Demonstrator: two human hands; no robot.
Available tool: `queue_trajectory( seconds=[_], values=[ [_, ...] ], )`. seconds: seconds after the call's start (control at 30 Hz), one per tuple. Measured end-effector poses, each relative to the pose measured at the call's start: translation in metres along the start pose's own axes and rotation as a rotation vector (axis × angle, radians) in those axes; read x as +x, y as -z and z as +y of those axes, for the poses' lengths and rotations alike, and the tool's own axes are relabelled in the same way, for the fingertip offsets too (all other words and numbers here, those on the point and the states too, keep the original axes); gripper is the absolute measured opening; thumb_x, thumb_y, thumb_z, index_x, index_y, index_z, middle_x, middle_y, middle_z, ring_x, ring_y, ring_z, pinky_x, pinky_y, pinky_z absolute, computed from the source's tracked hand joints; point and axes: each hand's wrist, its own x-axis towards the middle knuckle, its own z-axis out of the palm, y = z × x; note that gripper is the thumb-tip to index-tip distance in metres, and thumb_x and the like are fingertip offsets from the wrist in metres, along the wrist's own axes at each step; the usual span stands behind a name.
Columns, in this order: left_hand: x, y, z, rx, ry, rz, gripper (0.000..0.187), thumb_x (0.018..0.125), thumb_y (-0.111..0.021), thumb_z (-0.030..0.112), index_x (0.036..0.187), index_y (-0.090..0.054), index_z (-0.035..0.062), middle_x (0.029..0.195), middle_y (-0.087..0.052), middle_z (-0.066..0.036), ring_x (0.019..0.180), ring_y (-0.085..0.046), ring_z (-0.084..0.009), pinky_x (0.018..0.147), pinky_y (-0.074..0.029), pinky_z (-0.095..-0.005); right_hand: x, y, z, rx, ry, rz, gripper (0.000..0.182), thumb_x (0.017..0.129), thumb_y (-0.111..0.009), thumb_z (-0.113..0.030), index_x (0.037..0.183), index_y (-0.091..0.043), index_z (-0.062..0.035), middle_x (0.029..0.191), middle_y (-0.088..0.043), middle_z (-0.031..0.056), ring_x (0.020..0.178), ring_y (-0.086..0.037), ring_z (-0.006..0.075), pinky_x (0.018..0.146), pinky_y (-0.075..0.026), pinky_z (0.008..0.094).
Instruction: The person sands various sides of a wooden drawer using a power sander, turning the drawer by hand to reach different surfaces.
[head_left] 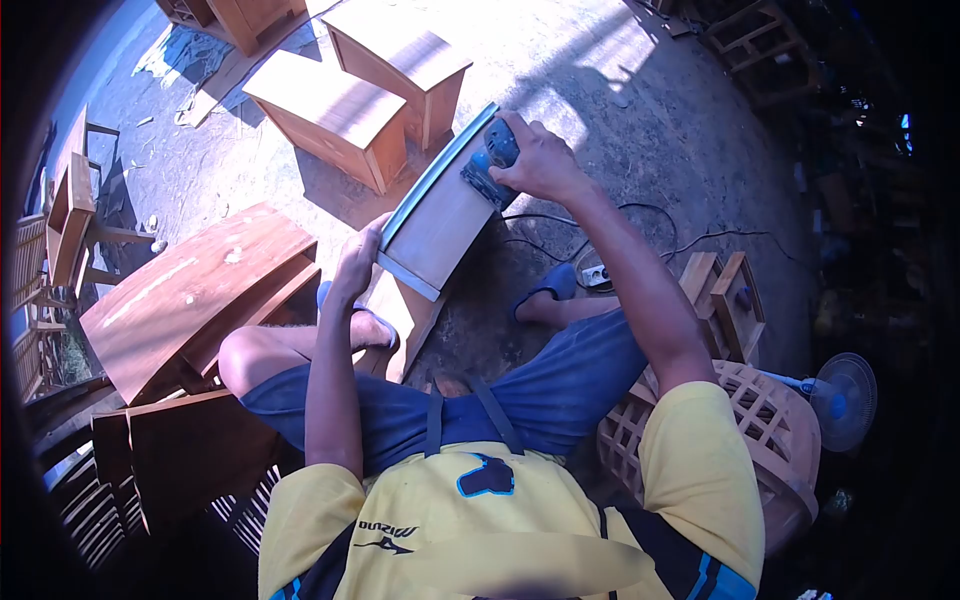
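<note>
Yellow shirt [400, 487] nearest, the left hand [358, 260] holds the near edge of a wooden piece [437, 232] between both hands, seemingly steadying it under the sander [501, 146] that the right hand [545, 162] clasps

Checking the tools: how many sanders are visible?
1: the sander in the right hand, at the far end of the wooden piece; shadows may hide others.

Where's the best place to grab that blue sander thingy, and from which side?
I'd grip the sander by its rounded body, coming from the person's right, as the right hand does; its base faces the wooden piece, leaving that side blocked.
</note>
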Motion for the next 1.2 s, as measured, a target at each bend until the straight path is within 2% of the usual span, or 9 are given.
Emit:
queue_trajectory(
  seconds=[0.03, 0.13, 0.37, 0.57, 0.7, 0.77, 0.83, 0.97, 1.2],
  values=[
    [0.0, -0.001, -0.002, 0.011, -0.003, 0.006, 0.057, 0.117, -0.034, 0.039, 0.148, -0.059, -0.0004, 0.143, -0.066, -0.02, 0.136, -0.059, -0.0293, 0.118, -0.041, -0.0378, -0.007, -0.017, 0.003, 0.043, 0.166, 0.042, 0.087, 0.079, -0.085, -0.041, 0.154, -0.043, -0.0243, 0.121, -0.066, 0.0274, 0.116, -0.068, 0.0498, 0.101, -0.056, 0.0558],
    [0.001, 0.0, -0.001, 0.022, -0.026, 0.008, 0.057, 0.117, -0.034, 0.04, 0.148, -0.059, -0.0007, 0.143, -0.066, -0.019, 0.136, -0.059, -0.0292, 0.118, -0.04, -0.0374, -0.013, 0.002, -0.007, 0.011, 0.163, -0.037, 0.088, 0.079, -0.086, -0.041, 0.153, -0.043, -0.0256, 0.119, -0.066, 0.0264, 0.114, -0.069, 0.0499, 0.099, -0.057, 0.0555],
    [-0.001, -0.001, -0.004, 0.01, -0.021, -0.004, 0.057, 0.117, -0.034, 0.041, 0.15, -0.058, 0.0015, 0.144, -0.065, -0.018, 0.136, -0.059, -0.0273, 0.118, -0.04, -0.0371, 0.08, 0.016, 0.079, -0.065, -0.094, 0.086, 0.087, 0.079, -0.082, -0.047, 0.153, -0.045, -0.0222, 0.124, -0.072, 0.0249, 0.118, -0.07, 0.0448, 0.103, -0.056, 0.0527],
    [0.0, -0.004, -0.005, -0.009, -0.006, 0.011, 0.058, 0.117, -0.033, 0.041, 0.148, -0.06, 0.0002, 0.141, -0.067, -0.018, 0.134, -0.06, -0.0276, 0.116, -0.042, -0.037, -0.024, -0.005, -0.026, 0.068, 0.146, -0.047, 0.085, 0.08, -0.084, -0.041, 0.154, -0.045, -0.0224, 0.121, -0.064, 0.0272, 0.111, -0.069, 0.0507, 0.097, -0.057, 0.057],
    [0.0, -0.004, -0.006, -0.008, 0.005, 0.011, 0.059, 0.117, -0.033, 0.043, 0.149, -0.059, 0.0017, 0.138, -0.069, -0.02, 0.131, -0.063, -0.0297, 0.114, -0.043, -0.038, -0.025, -0.011, -0.032, 0.048, 0.225, -0.07, 0.084, 0.081, -0.085, -0.042, 0.154, -0.045, -0.0255, 0.121, -0.064, 0.0265, 0.112, -0.069, 0.0488, 0.097, -0.058, 0.0564],
    [0.0, -0.001, 0.001, -0.002, 0.014, 0.009, 0.059, 0.117, -0.032, 0.042, 0.15, -0.059, 0.0021, 0.14, -0.068, -0.021, 0.133, -0.061, -0.0303, 0.116, -0.042, -0.038, 0.007, -0.008, -0.004, -0.001, 0.234, 0.058, 0.084, 0.081, -0.084, -0.042, 0.153, -0.045, -0.0274, 0.122, -0.065, 0.0248, 0.113, -0.07, 0.0465, 0.097, -0.058, 0.0548],
    [-0.003, -0.002, 0.008, 0.055, -0.03, 0.009, 0.058, 0.117, -0.032, 0.041, 0.15, -0.059, 0.0017, 0.142, -0.066, -0.02, 0.136, -0.06, -0.0301, 0.118, -0.04, -0.0378, 0.039, 0.017, 0.014, -0.03, 0.058, -0.041, 0.085, 0.079, -0.083, -0.044, 0.153, -0.045, -0.0265, 0.119, -0.073, 0.0234, 0.113, -0.072, 0.0435, 0.099, -0.058, 0.0534],
    [-0.003, -0.005, 0.012, 0.02, 0.033, 0.026, 0.059, 0.115, -0.033, 0.041, 0.148, -0.06, 0.0003, 0.145, -0.065, -0.021, 0.138, -0.058, -0.031, 0.119, -0.039, -0.0388, 0.066, 0.007, 0.051, 0.005, 0.126, 0.068, 0.085, 0.08, -0.083, -0.045, 0.153, -0.045, -0.0248, 0.122, -0.071, 0.0223, 0.114, -0.071, 0.0457, 0.099, -0.057, 0.055],
    [0.005, -0.007, -0.007, 0.013, -0.016, 0.013, 0.062, 0.114, -0.027, 0.044, 0.146, -0.062, 0.0043, 0.143, -0.063, -0.025, 0.135, -0.058, -0.0382, 0.118, -0.041, -0.0447, -0.04, -0.025, -0.077, 0.064, 0.157, 0.009, 0.084, 0.08, -0.085, -0.036, 0.152, -0.045, -0.0208, 0.12, -0.065, 0.028, 0.105, -0.07, 0.0503, 0.095, -0.057, 0.0575]
  ],
)
